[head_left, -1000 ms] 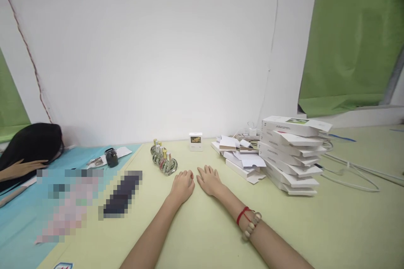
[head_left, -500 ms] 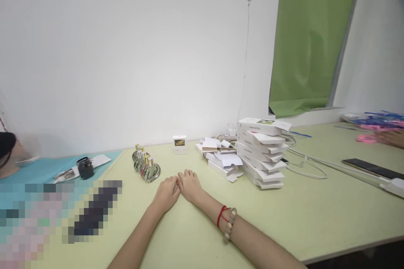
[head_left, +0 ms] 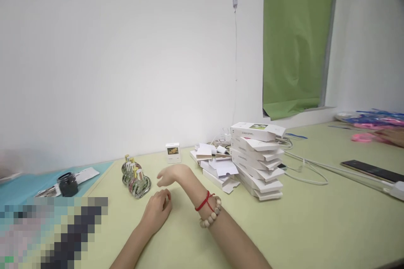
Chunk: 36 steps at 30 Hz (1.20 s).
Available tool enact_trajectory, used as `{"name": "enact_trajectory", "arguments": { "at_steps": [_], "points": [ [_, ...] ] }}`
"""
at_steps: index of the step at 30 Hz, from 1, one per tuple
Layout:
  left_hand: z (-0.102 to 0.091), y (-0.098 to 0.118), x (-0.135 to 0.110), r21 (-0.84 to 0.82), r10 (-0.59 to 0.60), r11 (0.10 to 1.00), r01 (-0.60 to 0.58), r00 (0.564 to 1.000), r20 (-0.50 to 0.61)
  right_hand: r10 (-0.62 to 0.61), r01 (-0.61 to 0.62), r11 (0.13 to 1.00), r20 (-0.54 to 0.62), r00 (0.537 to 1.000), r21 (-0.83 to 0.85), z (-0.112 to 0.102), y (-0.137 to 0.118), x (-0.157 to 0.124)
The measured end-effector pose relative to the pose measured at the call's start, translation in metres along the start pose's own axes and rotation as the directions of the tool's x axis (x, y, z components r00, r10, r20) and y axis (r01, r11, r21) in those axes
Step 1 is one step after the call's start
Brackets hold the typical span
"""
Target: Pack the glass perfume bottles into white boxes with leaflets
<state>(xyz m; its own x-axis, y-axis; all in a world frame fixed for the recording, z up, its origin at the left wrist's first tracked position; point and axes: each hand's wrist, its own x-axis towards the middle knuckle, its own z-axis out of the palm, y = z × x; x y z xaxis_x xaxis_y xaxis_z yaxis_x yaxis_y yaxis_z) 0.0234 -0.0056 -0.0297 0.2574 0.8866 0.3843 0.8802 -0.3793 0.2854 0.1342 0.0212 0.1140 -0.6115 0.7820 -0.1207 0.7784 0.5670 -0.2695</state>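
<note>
My left hand [head_left: 157, 211] rests on the table with its fingers loosely curled, a gap showing beside the thumb, and nothing in it. Lifted over the table, my right hand [head_left: 173, 175] bends at the wrist, its fingers stretched left, apart and empty. Just left of those fingertips stands a row of several small round glass bottles [head_left: 137, 183] with gold and silver caps, touched by neither hand. Behind my right hand a small white box [head_left: 173, 153] with a picture on its front stands upright near the wall.
Right of my hands rises a stack of white boxes [head_left: 257, 164], beside opened cartons [head_left: 217, 166]. White cables [head_left: 311, 168] and a dark phone [head_left: 372, 169] lie farther right. Another person's hand [head_left: 393, 135] is at the right edge. A dark jar [head_left: 67, 184] stands left.
My hands were together on the table and are now apart. The right one has lifted and turned left towards the bottles. The view has shifted a little.
</note>
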Motion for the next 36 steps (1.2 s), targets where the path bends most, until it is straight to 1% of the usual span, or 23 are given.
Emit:
{"name": "enact_trajectory", "arguments": {
  "at_steps": [1, 2, 4, 5, 7, 9, 10, 12, 14, 16, 17, 19, 20, 21, 22, 23, 24, 26, 27, 28, 30, 33, 36],
  "points": [
    [0.0, 0.001, 0.0, 0.006, 0.008, 1.0, -0.008, 1.0, 0.003, -0.02, 0.019, 1.0, 0.02, 1.0, 0.02, -0.009, 0.0, -0.006],
    [-0.001, 0.002, 0.0, 0.016, 0.014, 1.0, -0.014, 1.0, 0.009, -0.044, 0.045, 0.998, -0.006, 0.999, 0.038, -0.017, 0.001, -0.013],
    [-0.003, 0.005, 0.0, 0.038, 0.022, 0.999, -0.023, 0.999, 0.031, -0.057, 0.063, 0.997, -0.155, 0.986, 0.034, -0.031, 0.009, -0.027],
    [-0.004, 0.006, 0.0, 0.048, 0.026, 0.998, -0.028, 0.999, 0.043, -0.051, 0.058, 0.998, -0.248, 0.967, 0.02, -0.037, 0.016, -0.034],
    [-0.007, 0.009, 0.0, 0.061, 0.029, 0.998, -0.033, 0.997, 0.065, -0.012, 0.022, 1.0, -0.431, 0.902, 0.02, -0.048, 0.035, -0.049],
    [-0.009, 0.011, 0.001, 0.069, 0.021, 0.997, -0.027, 0.997, 0.078, 0.054, -0.029, 0.998, -0.624, 0.78, 0.051, -0.06, 0.059, -0.064],
    [-0.01, 0.012, 0.001, 0.073, 0.014, 0.997, -0.02, 0.996, 0.083, 0.098, -0.065, 0.995, -0.718, 0.689, 0.073, -0.065, 0.072, -0.071],
    [-0.011, 0.013, 0.0, 0.077, 0.003, 0.997, -0.01, 0.996, 0.091, 0.217, -0.156, 0.974, -0.871, 0.442, 0.164, -0.074, 0.097, -0.084],
    [-0.012, 0.015, 0.0, 0.077, -0.001, 0.997, -0.006, 0.996, 0.091, 0.375, -0.251, 0.912, -0.907, 0.192, 0.324, -0.082, 0.119, -0.095],
    [-0.014, 0.016, -0.001, 0.076, -0.002, 0.997, -0.004, 0.997, 0.083, 0.483, -0.308, 0.832, -0.876, -0.003, 0.46, -0.086, 0.136, -0.107],
    [-0.014, 0.017, -0.001, 0.077, -0.005, 0.997, -0.002, 0.997, 0.081, 0.481, -0.3, 0.819, -0.87, -0.107, 0.489, -0.088, 0.143, -0.114],
    [-0.015, 0.017, -0.001, 0.082, -0.007, 0.997, 0.0, 0.996, 0.084, 0.415, -0.256, 0.815, -0.831, -0.371, 0.52, -0.091, 0.152, -0.128],
    [-0.015, 0.017, -0.001, 0.086, -0.007, 0.996, -0.001, 0.996, 0.088, 0.377, -0.25, 0.808, -0.793, -0.478, 0.534, -0.091, 0.156, -0.136],
    [-0.015, 0.017, -0.002, 0.09, -0.005, 0.996, -0.003, 0.996, 0.091, 0.356, -0.253, 0.792, -0.757, -0.548, 0.555, -0.091, 0.16, -0.143],
    [-0.014, 0.016, -0.002, 0.094, -0.004, 0.996, -0.005, 0.996, 0.091, 0.359, -0.262, 0.77, -0.735, -0.575, 0.581, -0.091, 0.164, -0.149],
    [-0.013, 0.015, -0.002, 0.096, -0.001, 0.995, -0.007, 0.996, 0.09, 0.391, -0.271, 0.744, -0.727, -0.564, 0.61, -0.089, 0.169, -0.154],
    [-0.012, 0.014, -0.002, 0.096, 0.002, 0.995, -0.01, 0.996, 0.088, 0.446, -0.275, 0.718, -0.726, -0.524, 0.64, -0.088, 0.173, -0.158],
    [-0.01, 0.011, -0.002, 0.091, 0.008, 0.996, -0.015, 0.997, 0.081, 0.565, -0.28, 0.67, -0.717, -0.408, 0.687, -0.084, 0.182, -0.162],
    [-0.009, 0.011, -0.002, 0.086, 0.011, 0.996, -0.018, 0.997, 0.077, 0.61, -0.279, 0.648, -0.702, -0.368, 0.709, -0.082, 0.186, -0.162],
    [-0.009, 0.01, -0.002, 0.08, 0.015, 0.997, -0.02, 0.997, 0.074, 0.641, -0.273, 0.626, -0.681, -0.354, 0.731, -0.08, 0.189, -0.162],
    [-0.009, 0.011, -0.002, 0.074, 0.015, 0.997, -0.02, 0.997, 0.071, 0.657, -0.256, 0.598, -0.647, -0.387, 0.76, -0.079, 0.194, -0.161],
    [-0.012, 0.013, -0.002, 0.085, 0.003, 0.996, -0.01, 0.997, 0.078, 0.598, -0.245, 0.629, -0.661, -0.455, 0.738, -0.078, 0.205, -0.162],
    [-0.013, 0.015, -0.002, 0.109, 0.001, 0.994, -0.01, 0.997, 0.079, 0.511, -0.289, 0.679, -0.717, -0.475, 0.675, -0.076, 0.224, -0.164]
  ]
}}
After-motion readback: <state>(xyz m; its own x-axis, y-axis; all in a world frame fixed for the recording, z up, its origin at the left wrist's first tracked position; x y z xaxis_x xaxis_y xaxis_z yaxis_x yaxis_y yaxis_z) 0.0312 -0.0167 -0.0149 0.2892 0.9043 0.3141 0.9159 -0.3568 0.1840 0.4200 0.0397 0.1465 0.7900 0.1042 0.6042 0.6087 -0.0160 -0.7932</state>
